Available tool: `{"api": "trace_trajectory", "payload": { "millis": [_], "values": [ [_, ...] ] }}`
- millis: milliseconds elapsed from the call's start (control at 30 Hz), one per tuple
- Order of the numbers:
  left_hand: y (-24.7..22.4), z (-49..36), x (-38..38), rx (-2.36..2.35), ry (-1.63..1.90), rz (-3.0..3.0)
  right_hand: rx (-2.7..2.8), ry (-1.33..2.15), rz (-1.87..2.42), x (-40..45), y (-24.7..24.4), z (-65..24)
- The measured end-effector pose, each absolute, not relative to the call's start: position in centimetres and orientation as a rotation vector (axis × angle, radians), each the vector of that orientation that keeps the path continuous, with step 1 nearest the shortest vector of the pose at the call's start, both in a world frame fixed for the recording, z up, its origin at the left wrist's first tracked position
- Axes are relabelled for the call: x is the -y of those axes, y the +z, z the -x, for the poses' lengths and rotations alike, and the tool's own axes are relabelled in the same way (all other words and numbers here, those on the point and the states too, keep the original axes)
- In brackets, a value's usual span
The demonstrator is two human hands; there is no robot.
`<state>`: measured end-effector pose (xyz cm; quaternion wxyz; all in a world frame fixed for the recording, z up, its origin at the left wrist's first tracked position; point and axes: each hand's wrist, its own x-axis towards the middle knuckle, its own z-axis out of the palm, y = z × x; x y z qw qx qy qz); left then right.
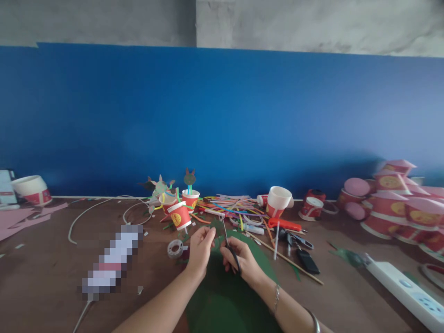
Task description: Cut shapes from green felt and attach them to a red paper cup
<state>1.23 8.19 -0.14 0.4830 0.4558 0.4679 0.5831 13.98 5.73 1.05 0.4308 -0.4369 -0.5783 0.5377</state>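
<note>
Green card [222,296] is lying on the brown table [45,259], its long axis running away from the person, and the left hand [200,249] is pinching its far edge. The right hand [241,261] is clasping black-handled scissors [226,238], which are pointing forward and slightly left into the card; whether the blades are apart or together is too small to tell.

Blue-painted wall [222,115] stands directly behind the brown surface [41,277]; bare grey concrete [277,23] continues above the blue; lighting soft, even.
</note>
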Motion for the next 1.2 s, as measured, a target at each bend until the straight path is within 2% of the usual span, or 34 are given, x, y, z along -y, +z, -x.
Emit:
{"api": "trace_trajectory", "payload": {
  "millis": [1200],
  "values": [
    [-0.46, -0.48, -9.07, -1.126, 1.375, -1.15, 1.459, 1.341, 1.148, -6.29, 0.95, -14.33]
  ]
}}
